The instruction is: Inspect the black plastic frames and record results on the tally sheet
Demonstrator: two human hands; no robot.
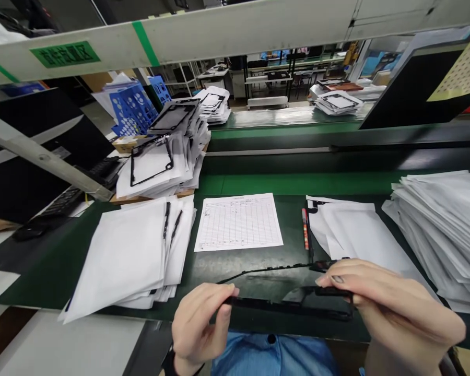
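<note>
"What do I have on my feed?"

"Your left hand point(199, 324) and right hand point(395, 308) are apart, pinching a black frame point(282, 304) by its ends, just below the paper form point(238, 222), seemingly to keep it off the desk point(250, 277)."

"Around the form?"

"A paper pile point(129, 256) left, a red pen point(305, 230) right, a green conveyor point(297, 183) beyond."

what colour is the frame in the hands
The frame is black, best seen in the head view.
</note>
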